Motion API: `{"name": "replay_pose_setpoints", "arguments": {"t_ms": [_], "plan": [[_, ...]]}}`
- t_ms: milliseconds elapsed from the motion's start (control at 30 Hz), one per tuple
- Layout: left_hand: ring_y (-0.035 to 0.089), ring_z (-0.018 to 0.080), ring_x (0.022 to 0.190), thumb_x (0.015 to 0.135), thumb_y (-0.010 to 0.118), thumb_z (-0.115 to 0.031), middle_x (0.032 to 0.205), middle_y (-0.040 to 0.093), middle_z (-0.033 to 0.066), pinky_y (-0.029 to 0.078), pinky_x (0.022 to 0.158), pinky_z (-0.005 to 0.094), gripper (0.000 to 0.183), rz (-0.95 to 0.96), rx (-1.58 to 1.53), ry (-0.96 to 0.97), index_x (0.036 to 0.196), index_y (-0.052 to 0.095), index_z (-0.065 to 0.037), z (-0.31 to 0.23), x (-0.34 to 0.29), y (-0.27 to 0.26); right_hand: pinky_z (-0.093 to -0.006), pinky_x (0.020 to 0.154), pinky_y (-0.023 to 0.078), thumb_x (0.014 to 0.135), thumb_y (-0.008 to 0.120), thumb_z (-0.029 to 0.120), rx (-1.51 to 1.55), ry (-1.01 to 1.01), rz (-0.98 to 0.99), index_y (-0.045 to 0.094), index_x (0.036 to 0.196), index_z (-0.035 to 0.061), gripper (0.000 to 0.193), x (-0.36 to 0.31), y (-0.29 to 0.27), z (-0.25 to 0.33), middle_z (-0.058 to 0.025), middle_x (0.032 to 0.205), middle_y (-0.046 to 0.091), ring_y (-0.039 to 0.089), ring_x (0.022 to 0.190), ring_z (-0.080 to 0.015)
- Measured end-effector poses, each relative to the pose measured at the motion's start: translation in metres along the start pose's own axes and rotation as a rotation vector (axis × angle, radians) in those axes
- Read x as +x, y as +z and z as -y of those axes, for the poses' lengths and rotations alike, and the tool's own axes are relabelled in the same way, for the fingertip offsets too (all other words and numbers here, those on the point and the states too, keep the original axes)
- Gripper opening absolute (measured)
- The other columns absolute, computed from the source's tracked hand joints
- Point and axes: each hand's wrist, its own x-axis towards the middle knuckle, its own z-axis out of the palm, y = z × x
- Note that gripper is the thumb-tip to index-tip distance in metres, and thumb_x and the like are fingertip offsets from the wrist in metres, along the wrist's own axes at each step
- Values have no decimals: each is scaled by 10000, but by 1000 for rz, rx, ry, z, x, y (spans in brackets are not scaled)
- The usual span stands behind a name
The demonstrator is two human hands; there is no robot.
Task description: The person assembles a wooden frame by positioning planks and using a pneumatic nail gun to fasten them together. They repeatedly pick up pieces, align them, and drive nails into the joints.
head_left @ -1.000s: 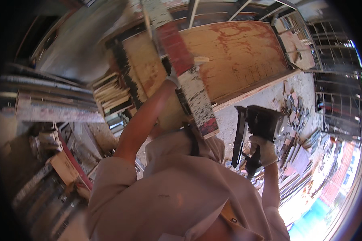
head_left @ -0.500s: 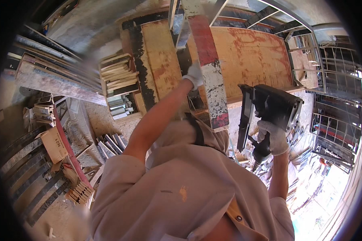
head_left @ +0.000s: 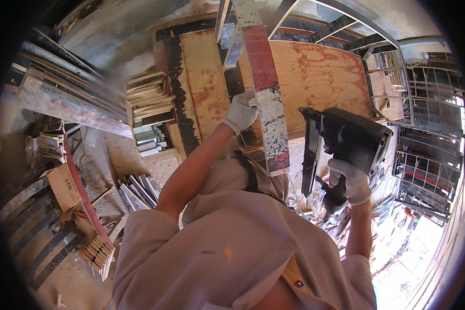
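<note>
My right hand [head_left: 352, 181], in a pale knit glove, is wrapped round the handle of a black nail gun [head_left: 352, 135]. The tool is held up at the right of the bench, apart from the wood. A long narrow board [head_left: 272, 116] with worn red and white paint runs away from my waist across the plywood bench top [head_left: 320, 77]. At this board's left side is my gloved left hand [head_left: 241, 112], its fingers closed. A small pale piece shows at the fingertips, and I cannot make out what it is.
Left of the bench, an open wooden box [head_left: 150, 95] holds several wood strips. A cardboard box [head_left: 63, 187] and a bundle of short slats [head_left: 97, 253] lie farther left. Frames of bars [head_left: 429, 170] stand at the right, and scrap wood litters the floor there.
My left hand has come slightly left and nearer along the painted board, and its fingers are now plainer to see. The nail gun remains in my right hand, nearly unmoved.
</note>
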Motion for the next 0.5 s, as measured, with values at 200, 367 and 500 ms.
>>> {"name": "replay_pose_setpoints", "arguments": {"t_ms": [200, 367, 500], "plan": [[693, 156, 982, 863, 494, 98, 1098, 759, 71, 530, 874, 297, 397, 59, -371, -117, 1182, 697, -22, -13, -8, 12, -320, 540, 468, 1009, 568, 189, -39, -236, 152, 606, 779, -27, 318, -5, -1, 21, -77, 625, 488, 512, 546, -169], [699, 168, 1004, 874, 478, 95, 1120, 756, 82, 540, 883, 312, 397, -45, -328, -10, 1185, 700, -13, -14, -16, 20, -352, 725, 480, 1036, 512, 199, -167, -408, 334, 559, 1096, 2, 211, -4, -10, 24, -96, 884, 542, 558, 773, -183], [662, 132, 1066, 973, 632, -75, 1193, 728, 55, 530, 925, 293, 312, 84, -115, -49, 1277, 658, -9, -8, -11, 13, -375, 845, 469, 1052, 474, 220, -206, -369, 367, 513, 1240, 28, 272, -6, -13, 24, -106, 1069, 538, 563, 929, -196]]}}
